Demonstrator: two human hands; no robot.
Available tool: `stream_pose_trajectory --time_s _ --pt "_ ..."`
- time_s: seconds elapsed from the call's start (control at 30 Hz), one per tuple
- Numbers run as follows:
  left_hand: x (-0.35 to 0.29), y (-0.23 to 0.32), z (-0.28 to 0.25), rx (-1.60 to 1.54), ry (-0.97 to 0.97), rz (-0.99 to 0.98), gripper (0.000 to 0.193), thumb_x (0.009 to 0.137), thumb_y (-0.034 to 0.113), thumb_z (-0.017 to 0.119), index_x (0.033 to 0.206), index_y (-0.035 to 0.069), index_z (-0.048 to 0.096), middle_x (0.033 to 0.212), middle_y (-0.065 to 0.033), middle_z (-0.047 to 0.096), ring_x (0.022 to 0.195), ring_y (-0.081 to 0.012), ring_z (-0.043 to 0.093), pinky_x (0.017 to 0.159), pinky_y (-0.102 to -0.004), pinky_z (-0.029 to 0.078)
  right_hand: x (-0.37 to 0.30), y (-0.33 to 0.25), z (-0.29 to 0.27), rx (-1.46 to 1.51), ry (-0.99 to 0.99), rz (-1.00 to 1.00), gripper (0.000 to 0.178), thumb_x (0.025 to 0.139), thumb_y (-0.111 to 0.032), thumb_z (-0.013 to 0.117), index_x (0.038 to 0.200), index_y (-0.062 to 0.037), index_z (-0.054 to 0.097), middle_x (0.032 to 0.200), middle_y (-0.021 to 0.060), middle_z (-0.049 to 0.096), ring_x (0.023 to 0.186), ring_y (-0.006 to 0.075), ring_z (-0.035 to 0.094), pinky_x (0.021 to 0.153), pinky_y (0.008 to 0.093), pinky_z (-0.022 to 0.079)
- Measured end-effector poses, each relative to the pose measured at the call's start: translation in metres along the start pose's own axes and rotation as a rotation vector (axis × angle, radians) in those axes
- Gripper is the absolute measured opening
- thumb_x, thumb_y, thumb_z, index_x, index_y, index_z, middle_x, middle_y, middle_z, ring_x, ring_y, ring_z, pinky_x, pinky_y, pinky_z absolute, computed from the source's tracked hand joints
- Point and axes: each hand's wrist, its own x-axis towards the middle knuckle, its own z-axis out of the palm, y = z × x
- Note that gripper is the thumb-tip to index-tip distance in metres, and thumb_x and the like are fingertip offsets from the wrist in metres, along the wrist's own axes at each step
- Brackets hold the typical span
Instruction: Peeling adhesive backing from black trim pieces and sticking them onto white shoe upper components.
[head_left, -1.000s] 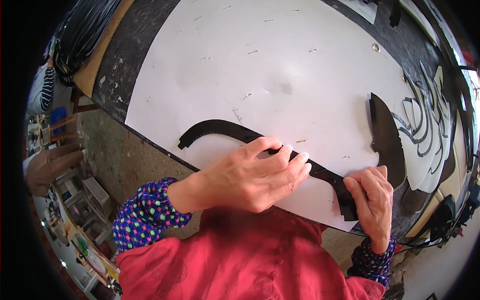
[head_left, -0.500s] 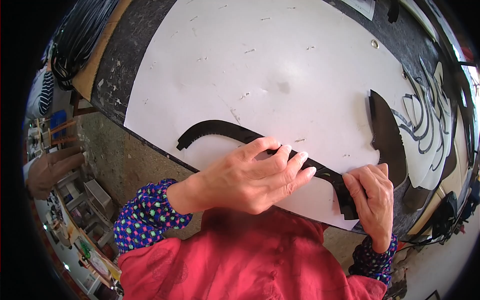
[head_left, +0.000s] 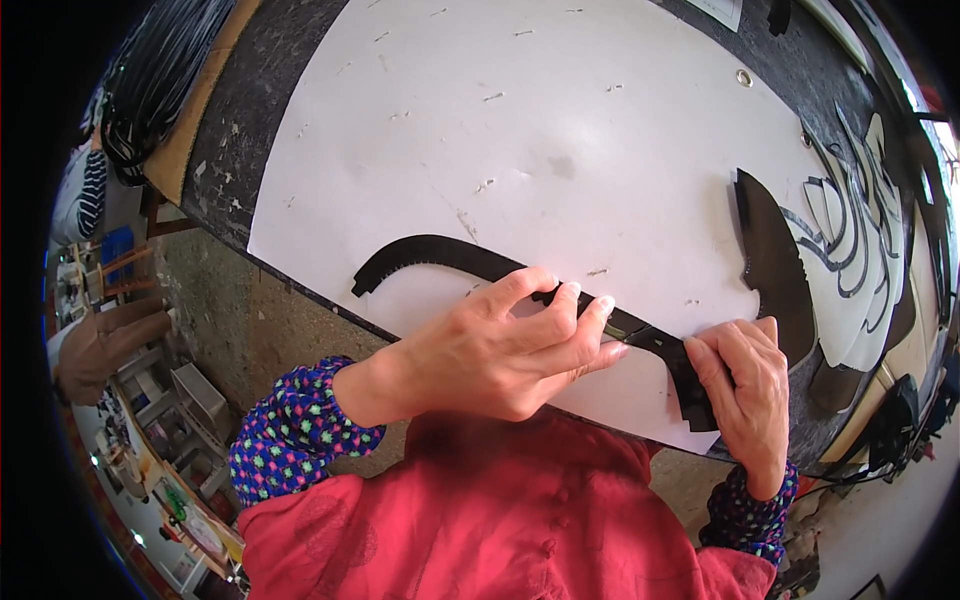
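Note:
A long curved black strip (head_left: 432, 251), leather-like, lies on the white sheet near the table's front edge. Small notches run along the inner side of its left bend. My left hand (head_left: 500, 345) bears on the strip's middle with bent fingers, pinching the edge; its thumb is hidden. At the strip's right end, my right hand (head_left: 743, 390) is closed, thumb pressed against the material. Between the two hands, part of the strip looks glossy, with a thin seam-like line. A wider black piece (head_left: 775, 265) with one notched edge lies just beyond my right hand.
The white sheet (head_left: 400, 150) covers much of the dark table (head_left: 225, 165). Flat pale pieces with dark curved edging (head_left: 850, 250) are piled at the right. A bundle of thin black strips (head_left: 165, 80) hangs at the far left. Another person's striped sleeve (head_left: 92, 185) shows at the left rim.
My left fingers have shifted slightly, baring more of the glossy part of the strip. My right hand keeps its hold. The whole view has moved a little.

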Motion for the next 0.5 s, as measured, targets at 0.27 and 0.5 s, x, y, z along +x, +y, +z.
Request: stream_pose_trajectory --time_s 0.27,0.5 --pt "-0.0019 -0.0012 0.0007 -0.081 0.053 -0.015 0.022 0.087 0.013 0.067 0.108 0.012 0.075 0.117 -0.0065 0.067 0.104 -0.0201 0.060 0.085 -0.0362 0.053 -0.0004 -0.0010 -0.0008 -0.007 -0.004 -0.003 0.016 0.092 -0.011 0.065 0.079 -0.0035 0.059 0.067 0.0086 0.056 0.066 0.0265 0.053 0.071 0.0364 0.037" --pt "-0.0018 0.0000 -0.0051 -0.166 0.097 -0.048 0.018 0.081 0.009 0.068 0.098 0.006 0.073 0.114 -0.0090 0.069 0.102 -0.0239 0.062 0.085 -0.0371 0.053 0.0002 0.0010 0.0009 -0.018 0.009 -0.019 0.018 0.092 -0.011 0.065 0.077 -0.0035 0.058 0.066 0.0089 0.056 0.065 0.0268 0.053 0.071 0.0365 0.037"
